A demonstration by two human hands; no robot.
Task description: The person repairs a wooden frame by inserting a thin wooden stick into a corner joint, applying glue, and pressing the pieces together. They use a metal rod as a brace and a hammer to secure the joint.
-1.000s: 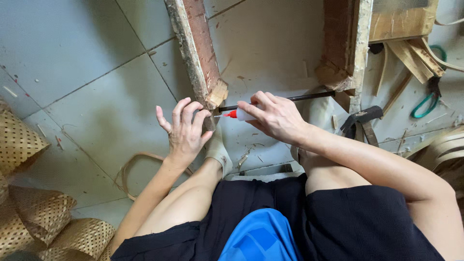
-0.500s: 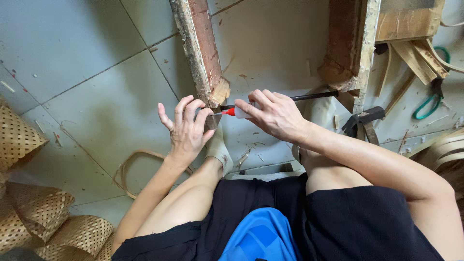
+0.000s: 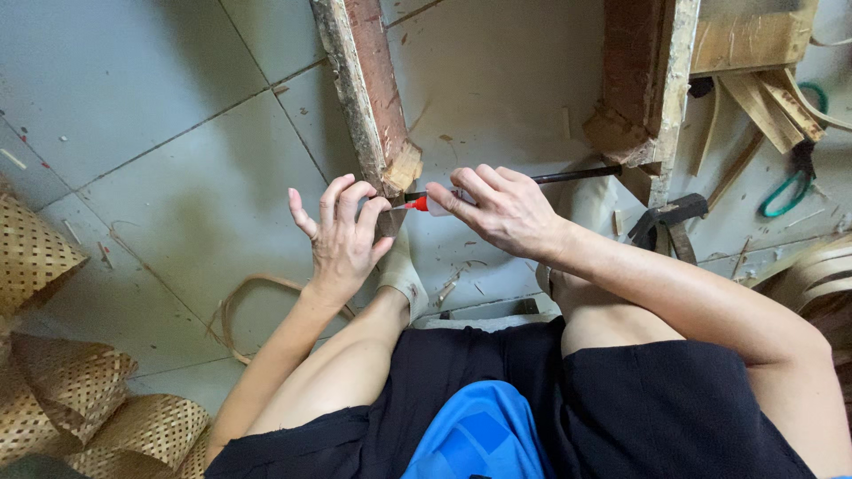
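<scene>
Our right hand [image 3: 501, 211] has its grip closed around a long dark tool [image 3: 568, 176] with a red band near the tip [image 3: 417, 203], fingers wrapped over the shaft and the point aimed left. Our left hand [image 3: 342, 235] pinches something small at the tool's point between thumb and forefinger, the other fingers fanned out and free; the piece it pinches is mostly hidden, so we can only guess it is a thin strip.

Both hands meet just below the chipped lower end of a worn, red-painted wooden beam [image 3: 368, 98], and the tool tip sits almost touching that end. We judge the work to be at the stage of working the tip into or against the pinched piece; the next move seems to call for a steady left pinch and a small, controlled push from the right.

Outward, we sit low over a grey tiled floor [image 3: 169, 177] scattered with shavings. A bent strip loop [image 3: 244, 306] lies by our left leg, woven baskets [image 3: 62, 390] pile up at the far left, and a second wooden post [image 3: 643, 80], cut slats [image 3: 763, 98] and green-handled pliers [image 3: 790, 182] lie to the right.
</scene>
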